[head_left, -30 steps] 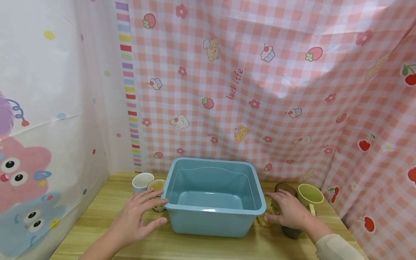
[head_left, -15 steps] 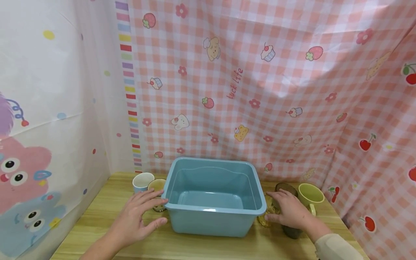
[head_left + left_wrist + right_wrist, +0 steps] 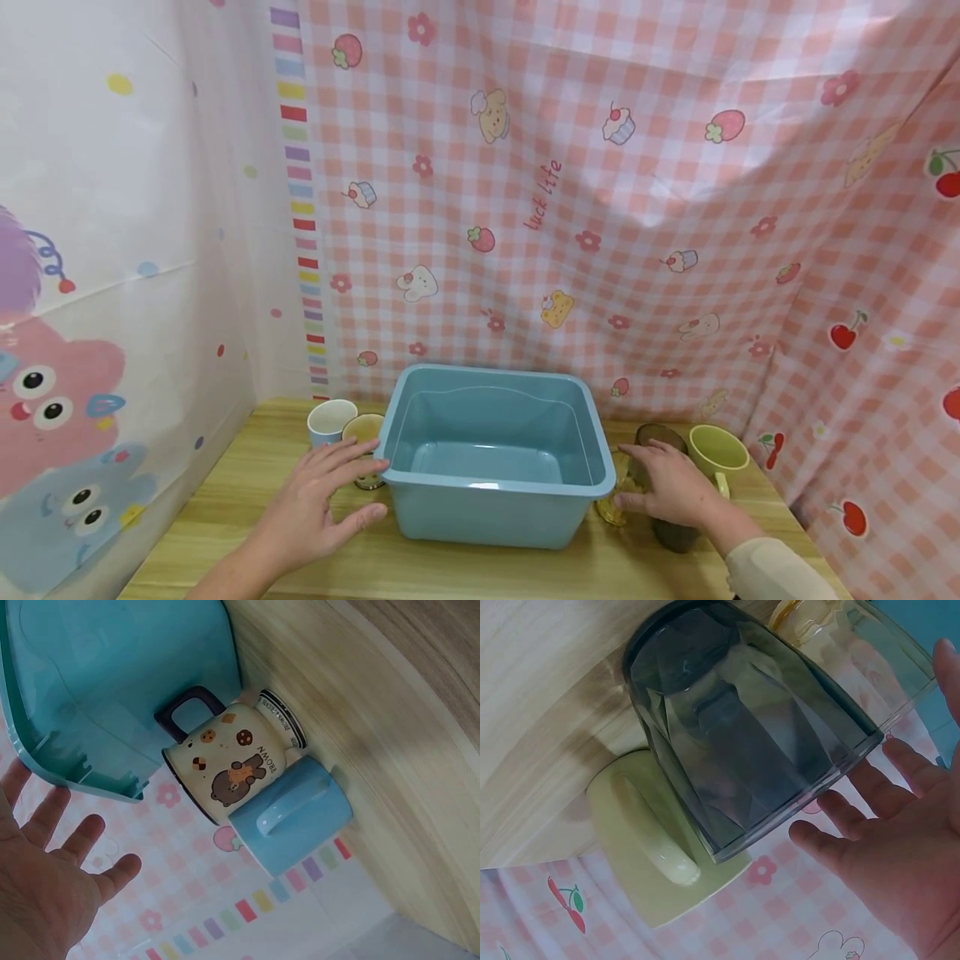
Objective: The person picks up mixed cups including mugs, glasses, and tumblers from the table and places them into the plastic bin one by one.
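A blue plastic basin (image 3: pixel 487 515) stands on the table with nothing inside it. My left hand (image 3: pixel 311 504) has its fingers spread at the basin's left rim; whether they touch it I cannot tell. Behind that hand are a cream mug with a bear print (image 3: pixel 225 761) and a light blue mug (image 3: pixel 296 817). On the other side my right hand (image 3: pixel 671 490), fingers extended, hovers over a dark grey faceted cup (image 3: pixel 727 735) and an amber clear cup (image 3: pixel 855 660), gripping neither. A yellow-green mug (image 3: pixel 641 840) stands beside the grey cup, handle toward me.
The wooden table (image 3: pixel 442 575) meets a pink checked cloth (image 3: pixel 540 250) close behind the basin. A white patterned cloth (image 3: pixel 150 275) hangs at the left, and more checked cloth hangs at the right.
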The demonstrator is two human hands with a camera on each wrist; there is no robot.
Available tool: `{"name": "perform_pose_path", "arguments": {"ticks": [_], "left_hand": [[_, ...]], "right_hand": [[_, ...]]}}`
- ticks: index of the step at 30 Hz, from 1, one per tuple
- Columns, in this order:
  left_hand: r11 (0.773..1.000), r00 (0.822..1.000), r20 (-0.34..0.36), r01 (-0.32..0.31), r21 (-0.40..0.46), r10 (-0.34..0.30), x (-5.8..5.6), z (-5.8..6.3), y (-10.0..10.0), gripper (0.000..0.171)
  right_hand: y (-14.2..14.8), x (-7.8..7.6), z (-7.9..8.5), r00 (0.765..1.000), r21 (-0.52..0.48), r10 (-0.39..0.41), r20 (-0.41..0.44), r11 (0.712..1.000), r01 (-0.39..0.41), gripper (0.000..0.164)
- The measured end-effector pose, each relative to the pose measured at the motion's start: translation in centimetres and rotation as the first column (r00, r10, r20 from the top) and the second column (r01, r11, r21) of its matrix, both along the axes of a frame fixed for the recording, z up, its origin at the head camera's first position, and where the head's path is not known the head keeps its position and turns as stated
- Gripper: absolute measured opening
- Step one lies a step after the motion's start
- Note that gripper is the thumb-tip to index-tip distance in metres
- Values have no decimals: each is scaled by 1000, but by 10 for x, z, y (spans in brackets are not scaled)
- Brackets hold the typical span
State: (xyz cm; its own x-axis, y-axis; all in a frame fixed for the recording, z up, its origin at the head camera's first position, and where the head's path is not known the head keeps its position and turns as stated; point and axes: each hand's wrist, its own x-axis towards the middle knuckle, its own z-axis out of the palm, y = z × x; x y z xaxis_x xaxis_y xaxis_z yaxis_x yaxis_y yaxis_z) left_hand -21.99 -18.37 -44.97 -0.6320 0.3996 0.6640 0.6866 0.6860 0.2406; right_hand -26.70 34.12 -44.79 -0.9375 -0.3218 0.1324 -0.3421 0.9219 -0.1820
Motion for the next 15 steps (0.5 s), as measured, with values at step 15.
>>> {"name": "perform_pose_path", "arguments": {"ticks": [15], "left_hand": [[1000, 1000, 29, 10, 9, -10, -1, -3, -2, 51]], "right_hand": [[-2, 0, 0, 1000, -23, -15, 6, 1000, 15, 88]]}}
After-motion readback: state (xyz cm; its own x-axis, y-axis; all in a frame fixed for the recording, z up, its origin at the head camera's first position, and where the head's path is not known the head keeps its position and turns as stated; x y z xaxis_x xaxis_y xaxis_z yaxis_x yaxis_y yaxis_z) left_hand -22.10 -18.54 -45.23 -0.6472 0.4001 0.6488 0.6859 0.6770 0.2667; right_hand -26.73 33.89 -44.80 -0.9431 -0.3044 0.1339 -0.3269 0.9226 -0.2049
